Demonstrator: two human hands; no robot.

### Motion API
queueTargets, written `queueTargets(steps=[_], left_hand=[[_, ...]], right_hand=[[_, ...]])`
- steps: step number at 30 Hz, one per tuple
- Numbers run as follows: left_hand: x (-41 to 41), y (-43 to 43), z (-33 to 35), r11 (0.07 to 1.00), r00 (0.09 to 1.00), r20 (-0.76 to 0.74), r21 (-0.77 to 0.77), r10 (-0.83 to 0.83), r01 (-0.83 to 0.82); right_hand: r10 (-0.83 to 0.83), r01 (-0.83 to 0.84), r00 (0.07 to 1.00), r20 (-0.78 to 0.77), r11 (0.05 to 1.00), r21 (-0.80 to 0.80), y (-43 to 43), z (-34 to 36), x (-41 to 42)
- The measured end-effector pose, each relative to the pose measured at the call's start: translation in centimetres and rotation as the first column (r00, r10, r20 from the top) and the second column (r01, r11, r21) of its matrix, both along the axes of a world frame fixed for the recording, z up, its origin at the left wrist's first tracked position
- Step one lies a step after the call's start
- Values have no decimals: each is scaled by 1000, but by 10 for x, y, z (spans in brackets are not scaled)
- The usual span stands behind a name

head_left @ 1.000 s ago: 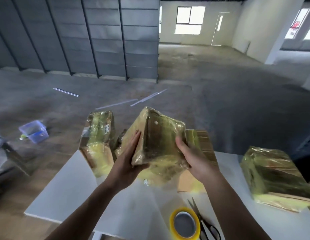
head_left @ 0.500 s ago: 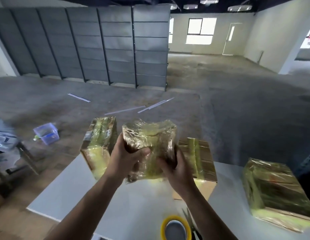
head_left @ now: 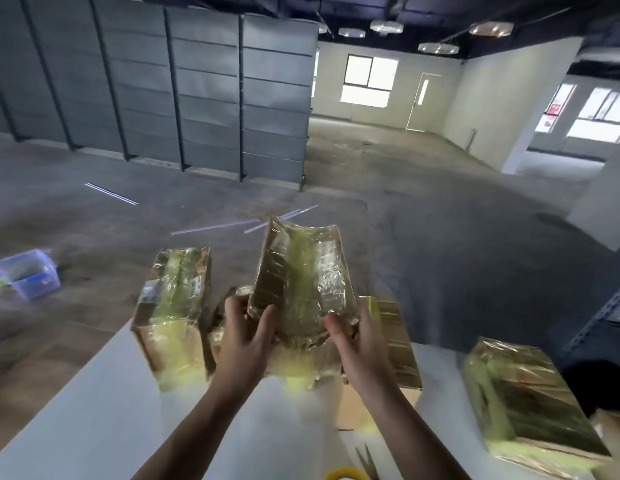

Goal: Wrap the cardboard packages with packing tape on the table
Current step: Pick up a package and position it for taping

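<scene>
Item: wrapped package, being held upright above the table, left grip and right grip both clasping its lower corners. Advice: turning it slowly, checking every seam for untaped gaps.

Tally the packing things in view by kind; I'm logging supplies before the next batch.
Packages: 4 (held package, left package, middle package, right package); another beneath the held one is unclear.
Tape roll: 1
Scissors: 1
Total: 6
</scene>
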State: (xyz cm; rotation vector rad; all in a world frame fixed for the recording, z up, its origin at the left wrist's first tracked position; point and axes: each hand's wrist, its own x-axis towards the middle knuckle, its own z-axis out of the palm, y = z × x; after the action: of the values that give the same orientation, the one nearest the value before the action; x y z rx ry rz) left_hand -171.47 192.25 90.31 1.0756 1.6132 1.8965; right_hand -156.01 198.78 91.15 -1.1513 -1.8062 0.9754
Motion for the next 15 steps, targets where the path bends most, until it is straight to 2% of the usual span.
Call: queueTargets(steps=[2, 5, 7, 9, 13, 15], left_hand=[[-10, 1, -7, 1000, 1000, -3, 19, 4, -4], [-25, 1, -21, 988, 986, -96, 62, -135, 142], [-34, 3, -29, 969, 960, -164, 65, -226, 239], [-43, 7, -36, 955, 944, -202, 85, -263, 284], [-52, 20, -41, 927, 914, -216, 76, -344, 367], [-57, 31, -40, 908, 900, -147, 27, -410, 418]], right_hand=[[32, -37, 998, -54, 994, -99, 4, 8, -8], [-14, -12, 997, -76, 941, -339, 22, 19, -17], [-59, -46, 975, -213, 888, -457, 34, 23, -23], [-121, -10, 956, -268, 897, -442, 41, 24, -27], [-215, 176, 965, -150, 956, -236, 41, 23, -30], [-248, 233, 965, -86, 960, -153, 43, 20, -31]])
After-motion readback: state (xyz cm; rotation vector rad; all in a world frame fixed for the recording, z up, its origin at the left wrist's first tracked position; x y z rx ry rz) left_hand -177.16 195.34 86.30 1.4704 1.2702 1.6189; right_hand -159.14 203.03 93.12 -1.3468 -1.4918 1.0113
